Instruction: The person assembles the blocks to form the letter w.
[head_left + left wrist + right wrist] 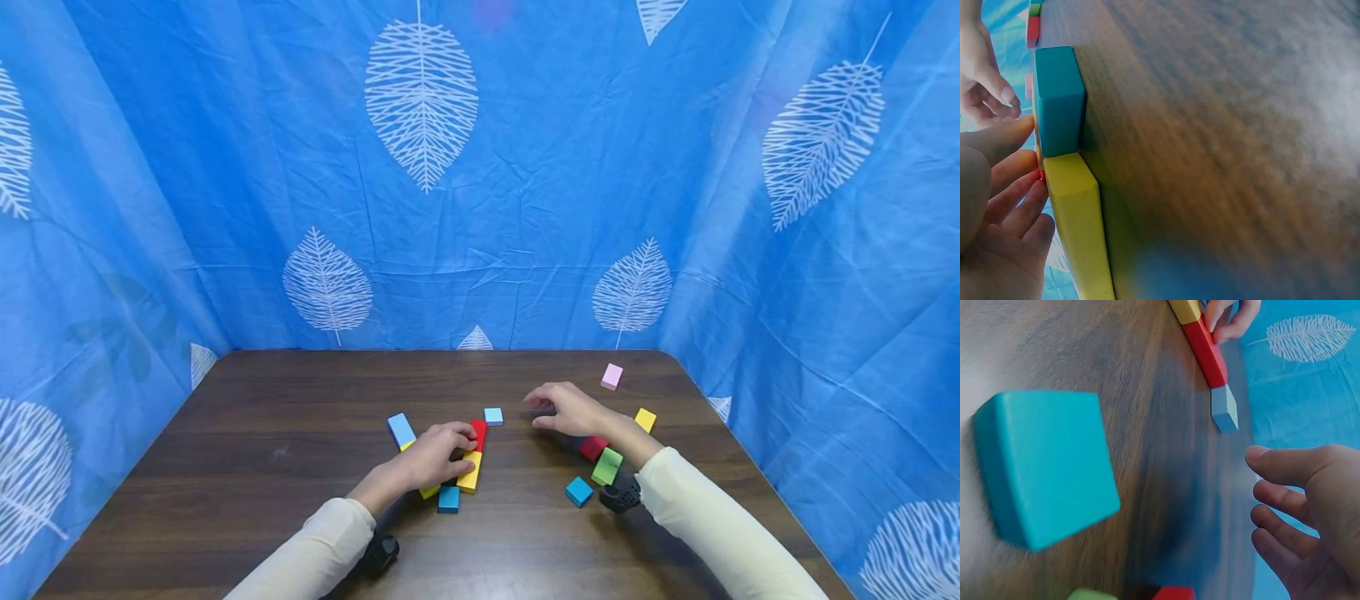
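My left hand [420,460] reaches over a cluster of wooden blocks, its thumb on a yellow block [469,475] and its fingertips touching a red block [479,431] lined up beyond it. A teal-blue block [1060,106] sits beside them, and a long yellow block [1079,225] lies under the hand, partly hidden in the head view. At the far end of the red block stands a small light blue block [1225,407]. My right hand [576,410] hovers above the table to the right of it, fingers loosely bent, holding nothing.
A light blue block [401,429] lies left of the cluster. Around my right forearm are a red block [592,448], a green block [607,467], a teal block [579,492] and a yellow block [645,419]. A pink block [612,377] lies farther back. Blue curtains surround the dark wooden table [247,467].
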`<state>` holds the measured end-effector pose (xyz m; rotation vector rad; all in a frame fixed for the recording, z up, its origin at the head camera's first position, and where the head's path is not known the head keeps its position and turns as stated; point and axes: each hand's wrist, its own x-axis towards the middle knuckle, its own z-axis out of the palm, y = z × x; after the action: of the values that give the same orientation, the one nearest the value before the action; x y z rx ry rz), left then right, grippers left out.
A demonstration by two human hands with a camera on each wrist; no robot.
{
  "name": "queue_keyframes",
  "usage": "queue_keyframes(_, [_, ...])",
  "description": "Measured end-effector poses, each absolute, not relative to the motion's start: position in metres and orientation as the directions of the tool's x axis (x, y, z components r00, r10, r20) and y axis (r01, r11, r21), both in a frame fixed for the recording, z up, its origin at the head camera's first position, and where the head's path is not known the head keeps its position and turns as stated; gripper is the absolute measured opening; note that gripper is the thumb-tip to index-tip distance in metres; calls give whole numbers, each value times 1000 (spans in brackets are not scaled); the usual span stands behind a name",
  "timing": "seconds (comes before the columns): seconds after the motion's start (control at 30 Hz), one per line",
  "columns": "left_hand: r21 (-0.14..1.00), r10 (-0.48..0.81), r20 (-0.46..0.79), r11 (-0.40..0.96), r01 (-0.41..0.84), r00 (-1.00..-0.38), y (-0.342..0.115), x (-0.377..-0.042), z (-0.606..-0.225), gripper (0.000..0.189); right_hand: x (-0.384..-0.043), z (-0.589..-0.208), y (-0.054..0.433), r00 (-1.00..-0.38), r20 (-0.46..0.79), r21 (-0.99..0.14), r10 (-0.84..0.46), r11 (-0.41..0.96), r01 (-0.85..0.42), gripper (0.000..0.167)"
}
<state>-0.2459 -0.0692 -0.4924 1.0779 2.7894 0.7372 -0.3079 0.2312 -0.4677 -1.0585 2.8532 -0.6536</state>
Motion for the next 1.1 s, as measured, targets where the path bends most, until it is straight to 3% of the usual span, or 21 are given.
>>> queue_keyframes(0.63, [459, 651, 110, 637, 619, -751, -71, -248, -492, 32, -281, -463, 276, -789, 153, -411, -595, 687, -599, 36])
queue_keyframes(1.1, [465, 645, 120, 635, 617, -755, -70, -248, -492, 31, -266, -482, 311, -879, 143, -352, -456, 806, -476, 62])
